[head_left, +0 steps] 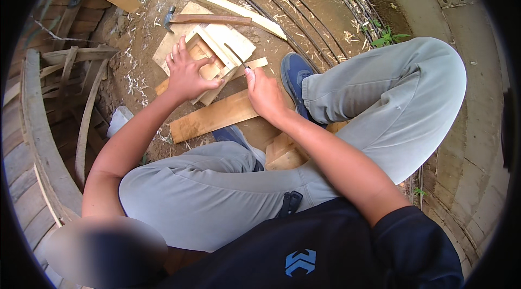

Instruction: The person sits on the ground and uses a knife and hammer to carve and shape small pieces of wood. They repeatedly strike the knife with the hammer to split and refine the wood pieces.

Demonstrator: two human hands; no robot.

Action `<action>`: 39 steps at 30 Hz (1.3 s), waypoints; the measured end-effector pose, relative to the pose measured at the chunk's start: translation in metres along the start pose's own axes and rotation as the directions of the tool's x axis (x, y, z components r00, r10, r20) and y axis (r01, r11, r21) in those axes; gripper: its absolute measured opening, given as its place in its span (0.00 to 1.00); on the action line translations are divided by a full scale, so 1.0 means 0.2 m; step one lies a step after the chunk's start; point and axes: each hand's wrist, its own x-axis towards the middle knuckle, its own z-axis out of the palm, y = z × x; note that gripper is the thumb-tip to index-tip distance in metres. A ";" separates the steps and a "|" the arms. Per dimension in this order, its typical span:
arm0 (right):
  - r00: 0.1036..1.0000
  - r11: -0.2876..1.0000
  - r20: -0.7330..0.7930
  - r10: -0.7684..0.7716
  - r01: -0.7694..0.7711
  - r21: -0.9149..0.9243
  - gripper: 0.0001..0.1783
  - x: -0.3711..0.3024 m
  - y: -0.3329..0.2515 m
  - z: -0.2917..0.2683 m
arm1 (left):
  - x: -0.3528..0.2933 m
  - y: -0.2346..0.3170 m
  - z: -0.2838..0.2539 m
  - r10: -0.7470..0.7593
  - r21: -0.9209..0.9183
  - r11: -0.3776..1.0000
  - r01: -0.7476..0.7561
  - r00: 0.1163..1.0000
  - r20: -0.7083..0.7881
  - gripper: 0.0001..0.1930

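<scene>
A small open wooden box (207,38) of pale boards sits tilted on a flat board on the ground in front of me. My left hand (190,72) grips its near left side, the thumb along the near wall and the other fingers spread over the rim. In my right hand (264,92), closed in a fist, is a thin curved dark metal tool (235,55). Its bent end reaches over the box's right side; the handle is hidden in my fingers. Just beyond the box, a hammer (211,19) with a wooden handle lies across the boards.
A loose plank (214,116) lies between my feet and the box. Wood blocks (285,153) sit between my legs. Black cables (293,4) and a long wood strip (239,10) cross the ground beyond, among shavings. A curved wooden frame (40,121) stands at the left.
</scene>
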 end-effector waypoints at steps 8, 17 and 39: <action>0.999 1.000 0.038 -0.005 0.004 0.009 0.27 -0.02 -0.02 -0.01 | 0.00 0.02 -0.01 -0.017 0.000 1.000 0.017 1.000 0.024 0.37; 0.997 0.996 -0.039 -0.068 0.070 0.057 0.27 0.01 0.02 0.04 | 0.00 0.02 -0.02 -0.013 0.017 1.000 0.013 0.999 0.039 0.38; 0.996 0.988 0.093 0.001 0.013 -0.151 0.24 -0.13 0.04 -0.04 | 0.00 0.03 -0.06 -0.037 0.048 0.998 0.032 0.993 0.110 0.38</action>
